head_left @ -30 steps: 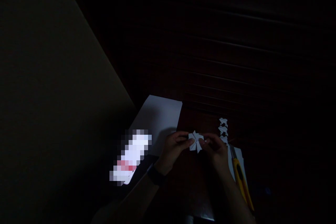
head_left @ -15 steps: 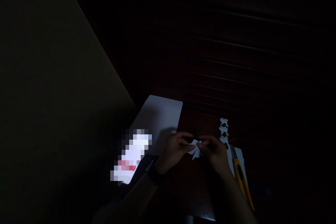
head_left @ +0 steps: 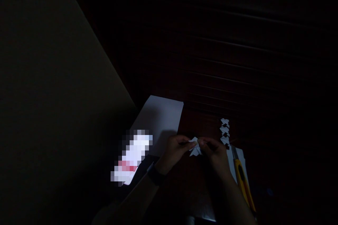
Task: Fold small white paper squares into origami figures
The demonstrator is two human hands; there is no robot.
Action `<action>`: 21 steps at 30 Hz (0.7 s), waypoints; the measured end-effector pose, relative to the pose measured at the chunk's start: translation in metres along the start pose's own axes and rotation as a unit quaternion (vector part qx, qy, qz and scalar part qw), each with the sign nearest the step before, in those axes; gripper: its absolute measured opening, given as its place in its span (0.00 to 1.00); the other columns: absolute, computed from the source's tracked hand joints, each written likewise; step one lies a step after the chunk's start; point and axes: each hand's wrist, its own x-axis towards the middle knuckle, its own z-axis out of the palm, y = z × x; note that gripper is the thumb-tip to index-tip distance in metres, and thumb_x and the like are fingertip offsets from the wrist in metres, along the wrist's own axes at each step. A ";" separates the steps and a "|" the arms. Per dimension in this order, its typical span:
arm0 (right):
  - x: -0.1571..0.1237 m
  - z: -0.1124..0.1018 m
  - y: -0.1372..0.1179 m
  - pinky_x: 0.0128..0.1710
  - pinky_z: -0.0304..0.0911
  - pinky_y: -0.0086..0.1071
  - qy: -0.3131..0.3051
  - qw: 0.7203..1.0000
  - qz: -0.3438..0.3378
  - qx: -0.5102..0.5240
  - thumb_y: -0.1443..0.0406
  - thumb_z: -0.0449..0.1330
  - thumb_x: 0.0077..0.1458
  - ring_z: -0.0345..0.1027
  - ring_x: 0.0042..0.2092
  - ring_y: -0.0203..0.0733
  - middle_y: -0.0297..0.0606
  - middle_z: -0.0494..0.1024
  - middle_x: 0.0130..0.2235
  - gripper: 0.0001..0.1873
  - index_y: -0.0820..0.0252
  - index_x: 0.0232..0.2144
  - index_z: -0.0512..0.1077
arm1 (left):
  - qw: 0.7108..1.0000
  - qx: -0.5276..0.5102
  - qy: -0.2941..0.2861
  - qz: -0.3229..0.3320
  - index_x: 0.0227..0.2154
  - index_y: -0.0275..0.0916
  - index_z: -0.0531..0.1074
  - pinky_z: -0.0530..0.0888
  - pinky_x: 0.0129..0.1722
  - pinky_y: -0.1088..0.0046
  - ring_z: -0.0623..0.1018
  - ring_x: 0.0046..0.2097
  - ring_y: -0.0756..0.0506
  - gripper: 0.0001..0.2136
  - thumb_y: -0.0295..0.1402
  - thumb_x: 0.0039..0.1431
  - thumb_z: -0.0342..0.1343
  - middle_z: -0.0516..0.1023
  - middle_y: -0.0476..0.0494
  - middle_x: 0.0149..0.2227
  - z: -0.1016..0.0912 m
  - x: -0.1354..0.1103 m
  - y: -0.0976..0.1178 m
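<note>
"What have the hands got hold of?"

"A small piece of folded white paper, pointed at its corners. The left hand pinches one side and the right hand the other, thumbs on top and almost meeting."

"Is there room around them?"

"Mostly straight ahead and toward the body, where the dark tabletop shows. The left is tighter: a large white sheet lies just behind that hand, its right edge running away from the fingers. Farther left, a lit screen, blurred over, overlaps the sheet's near end."

"And by the right hand?"

"Tighter again. Just past its knuckles stands a row of folded pieces, their pointed edges facing sideways. Right beside the wrist there's some white paper with a yellow cutter over it, narrow metal end pointing away from the person."

"Does the forearm touch the cutter?"

"I can't tell; it's too dark there. The left wrist wears a dark band."
</note>
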 end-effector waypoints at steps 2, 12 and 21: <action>0.000 0.000 -0.002 0.39 0.64 0.36 -0.005 1.000 -0.007 -0.019 0.57 0.61 0.51 0.71 0.38 0.46 0.38 0.79 0.34 0.11 0.57 0.32 0.77 | 1.000 0.005 0.012 -0.002 0.24 0.33 0.76 0.68 0.26 0.76 0.75 0.27 0.49 0.10 0.37 0.46 0.64 0.77 0.44 0.25 -0.001 0.000 0.000; 0.003 -0.001 0.011 0.32 0.63 0.33 0.040 0.999 0.017 -0.019 0.55 0.61 0.51 0.69 0.32 0.43 0.38 0.78 0.30 0.14 0.60 0.32 0.76 | 1.000 0.022 -0.011 0.012 0.28 0.34 0.76 0.69 0.29 0.76 0.75 0.31 0.48 0.14 0.42 0.53 0.57 0.78 0.45 0.28 0.000 0.000 0.000; 0.004 0.000 0.010 0.31 0.61 0.31 0.051 0.998 0.010 -0.038 0.55 0.60 0.51 0.68 0.31 0.41 0.38 0.78 0.30 0.13 0.60 0.30 0.75 | 0.999 0.027 -0.016 0.036 0.33 0.35 0.77 0.70 0.32 0.76 0.76 0.34 0.47 0.14 0.42 0.52 0.59 0.79 0.44 0.32 0.003 -0.001 0.004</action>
